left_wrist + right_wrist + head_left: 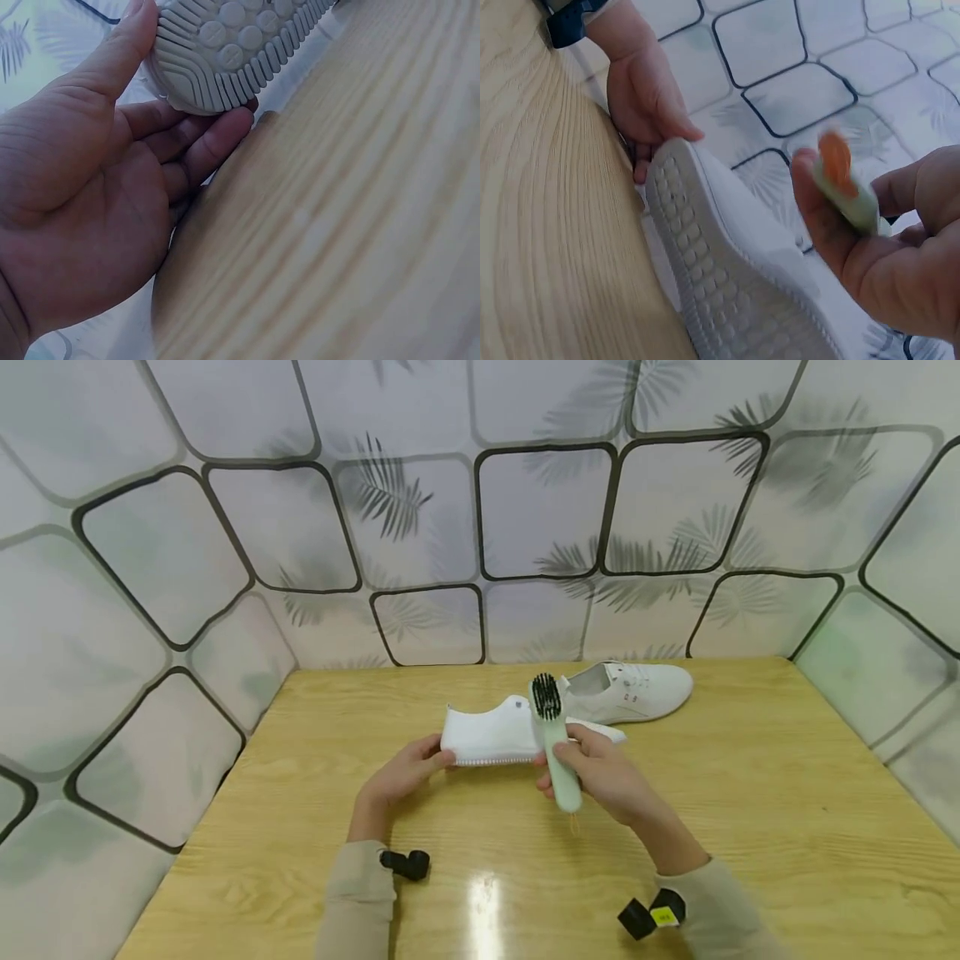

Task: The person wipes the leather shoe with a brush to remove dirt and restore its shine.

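A white sneaker (487, 739) is held on its side just over the table, its ridged sole (240, 45) showing in both wrist views. My left hand (405, 770) grips its heel end, thumb on one side and fingers under the other. In my right hand (606, 774) is a pale green brush (562, 772), its black bristles (547, 695) turned up in the head view and overlapping the shoe. An orange cord loop (835, 161) hangs from the handle's end. Whether the brush touches the shoe I cannot tell.
Behind the brush stands a second white sneaker (652, 692), upright with its toe to the right. The wooden table (480, 835) meets a patterned backdrop (420, 552) at the back and sides. Black cameras (408, 863) are strapped at both wrists.
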{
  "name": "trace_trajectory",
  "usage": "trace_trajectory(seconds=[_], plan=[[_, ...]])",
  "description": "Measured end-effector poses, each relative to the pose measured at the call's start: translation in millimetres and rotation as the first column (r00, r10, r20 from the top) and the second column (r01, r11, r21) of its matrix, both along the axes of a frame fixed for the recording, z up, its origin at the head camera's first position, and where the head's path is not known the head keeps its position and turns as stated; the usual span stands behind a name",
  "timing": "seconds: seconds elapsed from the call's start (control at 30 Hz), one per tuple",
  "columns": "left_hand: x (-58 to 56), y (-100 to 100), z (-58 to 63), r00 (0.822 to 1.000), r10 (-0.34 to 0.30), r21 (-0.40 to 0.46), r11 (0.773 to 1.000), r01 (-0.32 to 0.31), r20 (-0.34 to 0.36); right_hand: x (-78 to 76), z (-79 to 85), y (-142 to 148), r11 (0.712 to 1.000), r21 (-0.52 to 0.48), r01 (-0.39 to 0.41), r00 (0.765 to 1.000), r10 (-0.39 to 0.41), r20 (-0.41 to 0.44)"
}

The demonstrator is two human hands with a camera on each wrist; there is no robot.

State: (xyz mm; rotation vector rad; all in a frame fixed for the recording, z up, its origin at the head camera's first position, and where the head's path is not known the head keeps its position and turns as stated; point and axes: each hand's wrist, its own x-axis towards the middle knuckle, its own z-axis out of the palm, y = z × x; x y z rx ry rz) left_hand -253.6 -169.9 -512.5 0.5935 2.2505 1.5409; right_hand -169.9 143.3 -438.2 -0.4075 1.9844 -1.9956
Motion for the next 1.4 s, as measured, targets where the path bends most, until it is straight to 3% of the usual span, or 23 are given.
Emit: trace_trajectory(seconds=[0.13,0.27,0.4,0.53,0.73,0.87,1.0,1.17,1.4], plan=[[-1.1,3.8,4.6,0.999,0.003,0.021,1.000,-0.002,-0.037,-1.4,4.6,-23.6,0.986,0.139,0.088,0.991,-0.073,-0.112],[3.8,9.2,11.5,0.997,0.010,0.035,0.999,-0.007,-0.076,-0.9,3.6,-41.5,0.969,0.221,0.110,0.976,-0.064,-0.208],[9.0,10.3,18.1,0.996,0.043,0.033,0.999,-0.041,-0.073,0.6,0.3,-51.5,0.968,0.235,0.083,0.972,-0.027,-0.232],[9.6,11.5,17.4,0.999,0.049,0.066,0.997,-0.048,-0.021,1.3,-2.5,-54.2,0.959,0.267,0.098,0.972,-0.035,-0.232],[10.5,11.0,10.4,0.998,0.046,0.094,0.994,-0.049,0.030,5.7,-6.3,-60.2,0.894,0.415,0.169,0.941,-0.022,-0.337],[10.7,8.8,5.5,0.991,-0.017,0.200,0.980,-0.010,0.132,8.4,-6.2,-65.3,0.859,0.452,0.240,0.914,-0.043,-0.403],[10.5,6.7,1.1,0.972,-0.081,0.301,0.954,0.011,0.219,8.3,-5.8,-69.4,0.829,0.491,0.267,0.906,-0.042,-0.421],[10.3,3.6,1.5,0.973,-0.097,0.289,0.957,0.033,0.210,6.5,-8.6,-74.5,0.773,0.568,0.283,0.889,0.011,-0.458],[9.8,2.9,1.2,0.971,-0.119,0.285,0.957,0.057,0.205,2.7,-14.6,-82.4,0.692,0.626,0.360,0.817,0.090,-0.570]])
